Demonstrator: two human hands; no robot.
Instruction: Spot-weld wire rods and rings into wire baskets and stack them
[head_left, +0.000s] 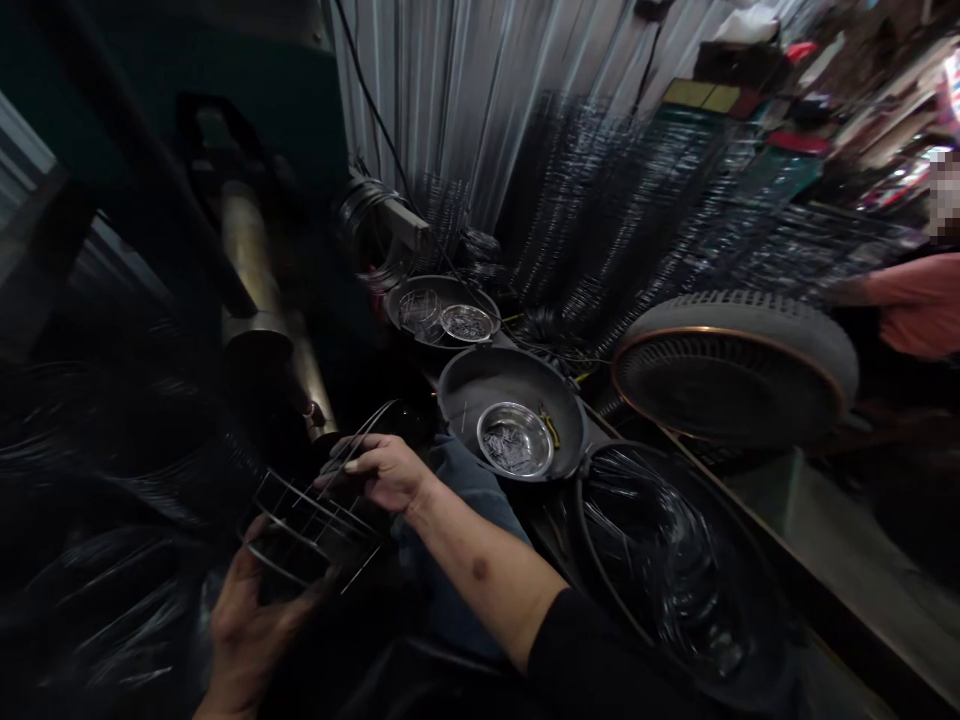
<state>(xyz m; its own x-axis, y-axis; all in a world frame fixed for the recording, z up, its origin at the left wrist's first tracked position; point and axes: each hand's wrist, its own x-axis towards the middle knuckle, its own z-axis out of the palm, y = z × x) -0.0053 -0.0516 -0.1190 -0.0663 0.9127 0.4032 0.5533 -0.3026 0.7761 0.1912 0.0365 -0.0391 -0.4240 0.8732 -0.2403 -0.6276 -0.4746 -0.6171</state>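
My left hand [259, 620] is wrapped round a small wire rack [307, 525] with curved rims and straight cross rods, low in front of me. Just above its far side, my right hand [386, 472] pinches a thin bent wire [373, 420] between thumb and fingers. Whether this wire is joined to the rack cannot be made out. Beyond both hands stands a machine with a brass-coloured cylinder [251, 245] and a slimmer metal rod [316, 385], partly lost in shadow.
A grey basin [454, 390] holds a steel bowl [516, 440] of short metal pieces and yellow-handled pliers [551, 425]. Behind it, another basin [397, 290] has wire parts. A fan [731, 370], a plastic-lined tub [675, 550], stacked wire goods [622, 210] and a person's sleeve [919, 300] are right.
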